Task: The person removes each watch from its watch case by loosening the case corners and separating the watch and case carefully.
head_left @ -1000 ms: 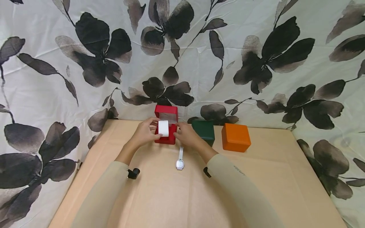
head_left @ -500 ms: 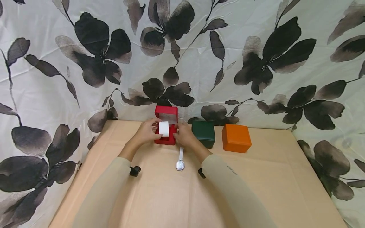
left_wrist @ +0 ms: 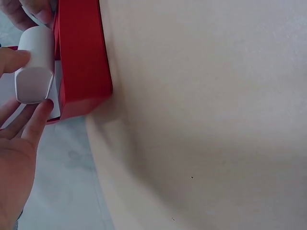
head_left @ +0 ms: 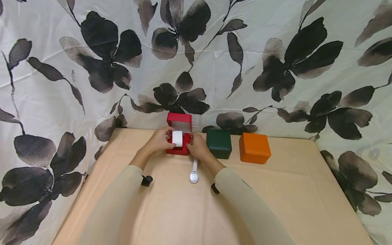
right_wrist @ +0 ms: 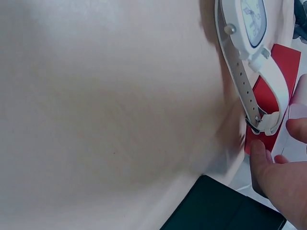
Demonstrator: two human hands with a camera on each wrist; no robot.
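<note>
My left hand (head_left: 158,140) pinches a white watch cushion (head_left: 177,139) with thumb and fingers, just over the base of an open red watch box (head_left: 179,117). In the left wrist view the white cushion (left_wrist: 35,60) is a hollow roll, tilted at the box (left_wrist: 82,52). My right hand (head_left: 198,146) holds the box's right wall, its thumb (right_wrist: 297,128) on the inner side and a finger on the outer. A white-strapped wristwatch (head_left: 194,176), buckled in a loop in the right wrist view, lies on the table in front of the box.
A closed green box (head_left: 218,144) stands just right of the red one, with an orange box (head_left: 255,148) further right. Behind them hangs a flower-printed cloth (head_left: 220,78) along the back edge of the pale table (head_left: 171,211).
Both hands stay at the red box. The white cushion has shifted only slightly right in the head view. My right forearm has drawn inward, so more of the green box shows.
</note>
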